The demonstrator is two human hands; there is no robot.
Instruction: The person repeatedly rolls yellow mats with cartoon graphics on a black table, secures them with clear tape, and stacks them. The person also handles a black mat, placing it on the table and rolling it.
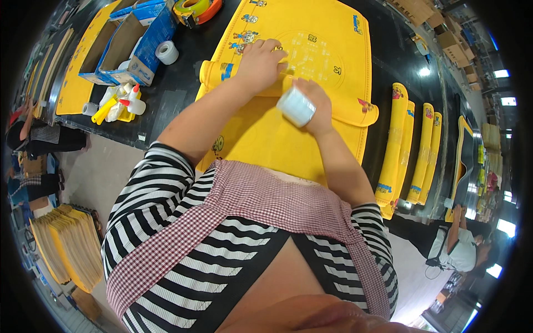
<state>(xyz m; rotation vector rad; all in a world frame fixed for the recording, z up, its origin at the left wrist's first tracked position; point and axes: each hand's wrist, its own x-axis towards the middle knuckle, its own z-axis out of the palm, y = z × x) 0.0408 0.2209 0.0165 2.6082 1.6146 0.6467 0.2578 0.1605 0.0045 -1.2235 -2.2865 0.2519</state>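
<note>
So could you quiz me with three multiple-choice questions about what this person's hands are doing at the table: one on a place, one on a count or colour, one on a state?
1. Where does the left hand rest?
A. on the rolled yellow mat
B. in the blue box
C. on the floor

2. How many rolled yellow mats lie in the row at the right of the table?
A. one
B. four
C. nine

3. What is the right hand doing?
A. hanging empty
B. holding a white tape roll
C. gripping scissors

Answers:
1. A, the palm presses the mat's rolled end on the black table.
2. B, four rolls lie side by side.
3. B, its fingers close round the roll.
</note>
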